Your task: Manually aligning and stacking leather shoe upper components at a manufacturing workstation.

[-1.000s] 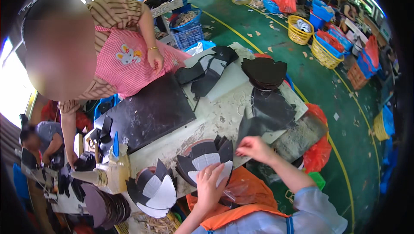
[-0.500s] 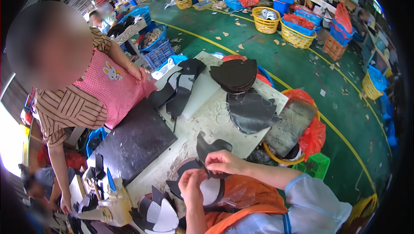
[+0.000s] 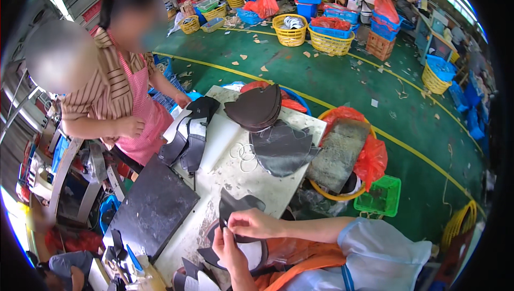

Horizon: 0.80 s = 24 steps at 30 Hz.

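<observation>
Across the scuffed pale worktop, a curved black cut-out sits at twelve o'clock from the fingers, long axis roughly ten-to-four, nearer the right hand than the left hand, both bunched, their grip unclear.

A black piece, flat, with a pointed tip and a rounded lobe, lies just beyond the fingers; whether they pinch its near edge is unclear. Just below the fingers and partly hidden by them sits a second piece, white inside, black-edged.
</observation>
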### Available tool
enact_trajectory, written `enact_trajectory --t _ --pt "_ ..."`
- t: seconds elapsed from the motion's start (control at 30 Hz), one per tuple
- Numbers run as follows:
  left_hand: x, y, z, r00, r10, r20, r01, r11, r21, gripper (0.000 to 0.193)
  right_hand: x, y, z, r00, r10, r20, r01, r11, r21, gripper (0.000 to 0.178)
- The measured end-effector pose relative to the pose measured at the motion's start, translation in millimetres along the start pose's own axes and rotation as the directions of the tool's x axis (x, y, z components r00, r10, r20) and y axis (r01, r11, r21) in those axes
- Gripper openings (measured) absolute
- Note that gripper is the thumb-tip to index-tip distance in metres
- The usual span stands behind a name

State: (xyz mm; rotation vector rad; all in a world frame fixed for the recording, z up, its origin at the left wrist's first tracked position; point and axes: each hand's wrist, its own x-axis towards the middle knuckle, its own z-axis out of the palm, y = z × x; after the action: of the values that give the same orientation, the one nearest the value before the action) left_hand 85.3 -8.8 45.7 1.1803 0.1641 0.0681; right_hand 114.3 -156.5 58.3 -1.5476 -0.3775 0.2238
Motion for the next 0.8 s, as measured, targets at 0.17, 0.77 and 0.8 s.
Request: enact_trajectory --t 0.17,0.77,0.8 --pt "1 7 10 0.968 0.095 -0.232 -0.087 0.995 0.046 0.016 -3 -3 2 0.998 -0.029 -0.056 0.023 0.995 -0.094 0.02" --pt "-12 9 29 0.854 0.52 -0.037 -0.379 0.668 0.64 0.005 8 8 30 0.868 -0.117 -0.483 0.147 0.989 0.025 0.022" --pt "-2 15 20 0.891 0.356 -0.281 -0.266 0.911 0.314 0.008 4 10 15 0.884 -0.125 -0.451 0.051 0.984 -0.172 0.02"
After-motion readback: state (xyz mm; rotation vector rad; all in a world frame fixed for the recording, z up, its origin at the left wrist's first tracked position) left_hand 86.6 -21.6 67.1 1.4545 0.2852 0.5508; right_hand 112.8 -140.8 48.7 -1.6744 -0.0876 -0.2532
